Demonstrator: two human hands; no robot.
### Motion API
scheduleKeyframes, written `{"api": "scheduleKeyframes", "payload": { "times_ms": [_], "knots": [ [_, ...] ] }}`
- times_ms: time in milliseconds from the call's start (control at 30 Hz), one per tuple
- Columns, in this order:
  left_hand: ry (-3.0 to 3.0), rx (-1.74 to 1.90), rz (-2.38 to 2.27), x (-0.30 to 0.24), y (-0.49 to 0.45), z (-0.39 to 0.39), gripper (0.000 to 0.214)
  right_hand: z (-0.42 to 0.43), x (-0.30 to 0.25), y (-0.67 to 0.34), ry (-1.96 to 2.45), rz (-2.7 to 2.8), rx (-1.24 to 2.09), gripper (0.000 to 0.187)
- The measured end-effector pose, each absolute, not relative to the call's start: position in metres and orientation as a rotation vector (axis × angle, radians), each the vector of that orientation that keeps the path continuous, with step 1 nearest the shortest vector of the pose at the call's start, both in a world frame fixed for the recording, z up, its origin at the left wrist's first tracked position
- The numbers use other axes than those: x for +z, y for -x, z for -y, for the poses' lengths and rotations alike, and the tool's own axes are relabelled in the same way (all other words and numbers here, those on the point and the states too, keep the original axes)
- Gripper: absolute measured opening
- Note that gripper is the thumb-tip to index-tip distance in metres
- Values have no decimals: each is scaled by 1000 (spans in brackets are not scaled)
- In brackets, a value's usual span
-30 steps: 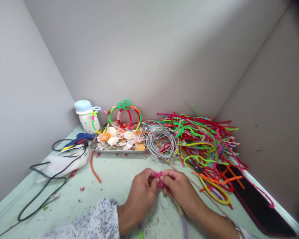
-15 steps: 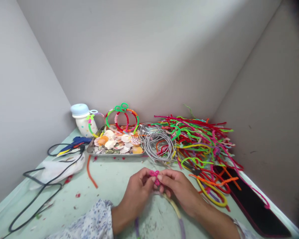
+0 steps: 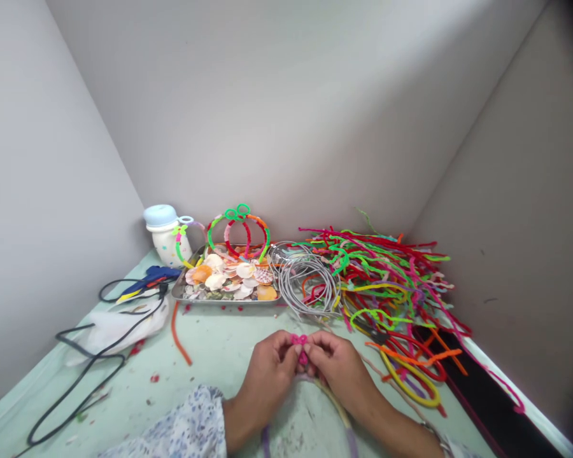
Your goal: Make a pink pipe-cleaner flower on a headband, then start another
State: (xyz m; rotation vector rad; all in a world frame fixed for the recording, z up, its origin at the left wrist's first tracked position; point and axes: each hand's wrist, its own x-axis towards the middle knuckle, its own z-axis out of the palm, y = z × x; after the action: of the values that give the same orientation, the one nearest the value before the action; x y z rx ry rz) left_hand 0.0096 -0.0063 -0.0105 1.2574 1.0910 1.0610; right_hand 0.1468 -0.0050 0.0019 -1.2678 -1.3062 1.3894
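**Pink bow pinched between two sets of fingertips**

Both hands are meeting low at the centre of the green table (image 3: 210,343). The left hand (image 3: 272,375) and the right hand (image 3: 340,370) are each clamping thumb and fingertips onto the pink pipe-cleaner bow (image 3: 300,340), so neither hand is loose. The bow is sitting at twelve o'clock from the knuckles, poking up just above the fingertips and lifted clear of the tabletop. At six o'clock, under the palms, a wrapped hoop (image 3: 338,410) is curving back toward the person. Whether the bow is joined to it, I cannot tell.

My read is that this bow is feather-light, fuzzy outside with thin wire inside. It is going to bend easily and hold its shape, so the loops look easy to crush. The knotted middle looks like the safest grip.

Around the hands, a heap of pipe cleaners (image 3: 386,273) is sprawling at two o'clock and grey wire rings (image 3: 310,283) are lying at twelve. A tray of shells (image 3: 229,298) is resting at eleven, and a blue glue gun (image 3: 149,277) at ten.
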Motion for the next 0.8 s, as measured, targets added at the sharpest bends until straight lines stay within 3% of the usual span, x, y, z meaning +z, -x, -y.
{"api": "scheduleKeyframes", "payload": {
  "times_ms": [167,467,800],
  "knots": [
    [-1361,1076,-1206,-14,-8,9,19,5,-7,-144,1298,1367,1295,13],
    [-1538,1004,-1306,-14,-8,9,19,10,-8,-144,1439,1709,808,14],
    [-1450,1044,-1206,-13,-8,11,17,12,-12,-144,1336,1591,939,11]
  ]
}}
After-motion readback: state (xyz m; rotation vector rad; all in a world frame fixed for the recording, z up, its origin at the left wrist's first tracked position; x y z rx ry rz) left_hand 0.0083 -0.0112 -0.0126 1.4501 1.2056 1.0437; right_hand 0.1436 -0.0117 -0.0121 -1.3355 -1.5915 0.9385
